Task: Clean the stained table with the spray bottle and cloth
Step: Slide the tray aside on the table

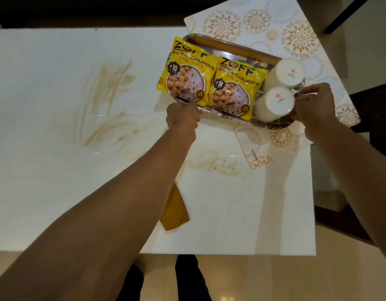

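A white table (46, 181) carries brown smeared stains (109, 88) at its left middle and more stains (211, 164) near its centre. A steel tray (220, 43) at the far right holds two yellow soya chunk packets (187, 72) and two upturned white mugs (274, 103). My left hand (182, 118) grips the tray's near left edge. My right hand (313, 105) grips the tray's right end beside the mugs. A folded mustard-yellow cloth (174, 211) lies on the table under my left forearm. No spray bottle is in view.
A white table mat with gold flower prints (263, 20) lies under the tray's far side and hangs past the table's right edge. A small clear card marked KUBER (252, 148) lies near the tray. Tiled floor (274, 279) shows below the near table edge.
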